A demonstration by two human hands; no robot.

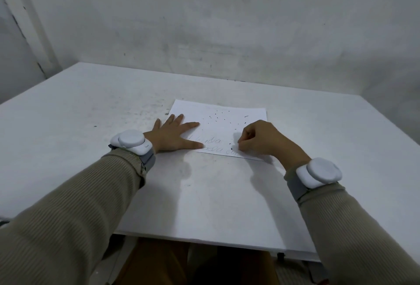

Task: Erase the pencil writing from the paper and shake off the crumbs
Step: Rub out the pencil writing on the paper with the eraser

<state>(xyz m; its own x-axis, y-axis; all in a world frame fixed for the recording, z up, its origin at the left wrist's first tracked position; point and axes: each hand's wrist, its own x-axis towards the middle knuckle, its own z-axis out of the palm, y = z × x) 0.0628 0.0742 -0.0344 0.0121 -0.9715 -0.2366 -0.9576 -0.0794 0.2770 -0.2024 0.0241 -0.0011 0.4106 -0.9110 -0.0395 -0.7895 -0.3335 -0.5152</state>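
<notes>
Pressing your left hand (175, 134) flat, fingers spread, on paper (227, 123); your right hand (256, 139) curled at pencil writing (211, 141), grip contents hidden; crumbs (222, 116) scattered.

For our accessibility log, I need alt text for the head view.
A person's left hand lies flat on the left edge of a paper while the right hand, fingers curled, presses beside faint pencil writing near its front edge; whatever it holds is hidden. Dark crumbs dot the sheet on a white table.

Whatever the right hand (256, 139) holds in its grip is hidden; the pencil writing (210, 144) is too faint to read.
</notes>
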